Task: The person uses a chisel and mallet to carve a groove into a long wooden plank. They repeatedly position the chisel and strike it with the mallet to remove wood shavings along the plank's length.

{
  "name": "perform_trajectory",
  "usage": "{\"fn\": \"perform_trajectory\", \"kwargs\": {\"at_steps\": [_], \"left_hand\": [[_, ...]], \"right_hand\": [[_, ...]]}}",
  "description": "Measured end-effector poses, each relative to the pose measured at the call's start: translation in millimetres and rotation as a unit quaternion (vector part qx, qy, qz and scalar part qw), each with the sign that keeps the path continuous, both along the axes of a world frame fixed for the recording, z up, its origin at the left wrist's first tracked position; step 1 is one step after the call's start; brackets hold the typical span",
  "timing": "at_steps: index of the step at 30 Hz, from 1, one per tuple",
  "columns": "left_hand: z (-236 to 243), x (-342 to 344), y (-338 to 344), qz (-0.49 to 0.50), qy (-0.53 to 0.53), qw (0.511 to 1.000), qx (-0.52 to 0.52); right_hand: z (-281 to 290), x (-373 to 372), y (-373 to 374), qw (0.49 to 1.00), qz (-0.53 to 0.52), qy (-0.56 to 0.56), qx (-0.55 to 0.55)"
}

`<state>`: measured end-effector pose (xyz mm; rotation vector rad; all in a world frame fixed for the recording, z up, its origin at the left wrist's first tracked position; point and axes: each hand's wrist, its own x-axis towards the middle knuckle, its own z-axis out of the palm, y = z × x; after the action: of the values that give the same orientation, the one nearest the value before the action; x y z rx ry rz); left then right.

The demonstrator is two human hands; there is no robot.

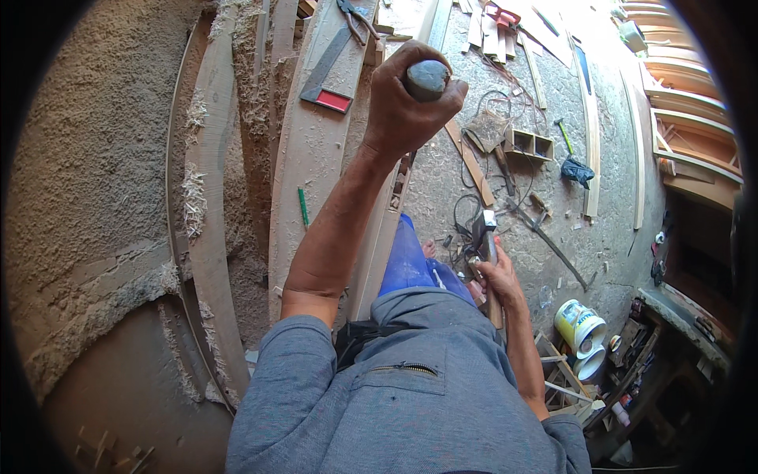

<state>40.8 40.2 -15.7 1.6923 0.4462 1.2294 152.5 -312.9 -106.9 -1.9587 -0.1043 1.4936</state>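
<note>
My left hand [399, 110] is raised over the bench, its fingers wrapped round a tool handle with a round, worn grey end [427, 80]. The rest of that tool is hidden below the fist. Down by my right thigh, my right hand [499, 276] is closed on a hammer [494, 310] with a brown wooden handle and a shiny metal top. Under my left forearm lies a long pale wooden plank [312, 150]. On it rest a try square [328, 96] with a red inset, pincers [360, 22] and a green pencil [303, 207].
Shavings cling to rough-edged boards [209, 158] beside the wall at left. On the concrete floor at right are a wooden box frame [529, 145], a green-handled tool [564, 136], a long metal bar [553, 245], cables and wood strips. White buckets [579, 325] stand at lower right.
</note>
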Motion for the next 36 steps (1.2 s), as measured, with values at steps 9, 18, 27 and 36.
{"fn": "perform_trajectory", "kwargs": {"at_steps": [9,18,27,36], "left_hand": [[1.7,1.0,4.1,-0.009,0.008,1.000,-0.010],[-8.8,5.8,9.3,-0.046,0.022,0.998,-0.034],[-19.0,10.5,11.0,-0.061,0.000,0.995,-0.082],[-25.4,25.1,5.0,0.025,0.023,0.999,-0.032]], "right_hand": [[-3.2,2.1,3.0,1.000,0.011,0.003,-0.001],[-10.3,4.6,-0.6,1.000,0.025,0.003,-0.005],[-10.4,2.8,-0.2,0.999,0.035,0.004,-0.020],[14.4,-1.1,33.6,0.984,0.126,-0.120,0.040]]}}
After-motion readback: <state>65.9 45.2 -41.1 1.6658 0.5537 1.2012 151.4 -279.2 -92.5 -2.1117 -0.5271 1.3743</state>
